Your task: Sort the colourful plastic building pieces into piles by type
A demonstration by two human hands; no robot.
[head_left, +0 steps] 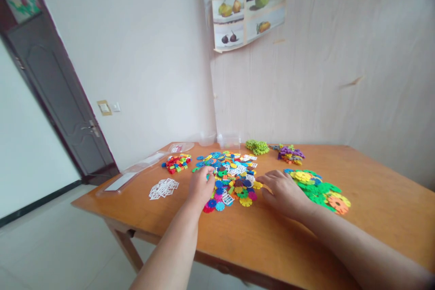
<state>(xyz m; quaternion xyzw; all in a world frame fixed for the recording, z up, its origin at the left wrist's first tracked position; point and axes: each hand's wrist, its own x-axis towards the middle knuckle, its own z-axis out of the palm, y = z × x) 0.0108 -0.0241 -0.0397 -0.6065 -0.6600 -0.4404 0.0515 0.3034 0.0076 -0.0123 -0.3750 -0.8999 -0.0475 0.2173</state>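
A mixed pile of colourful plastic pieces (pixel 238 173) lies in the middle of the table, with notched flower-shaped discs (pixel 246 201), small bricks and white lattice pieces (pixel 227 197) jumbled together. My left hand (pixel 202 186) is at the pile's left side, its fingers curled closed; whatever they hold is hidden, though a little white shows by the fingertips. At the right side, my right hand (pixel 283 192) has its thumb and fingers apart, the fingertips close to a yellow disc (pixel 257 185). Whether they touch it is unclear.
Sorted heaps surround the pile: white lattice pieces (pixel 163 189), small red and mixed bricks (pixel 176 163), lime-green pieces (pixel 257 147), purple and grey pieces (pixel 290 153), and larger discs (pixel 319 192). Clear plastic containers (pixel 229 141) stand against the wall; transparent lids (pixel 122 181) lie left.
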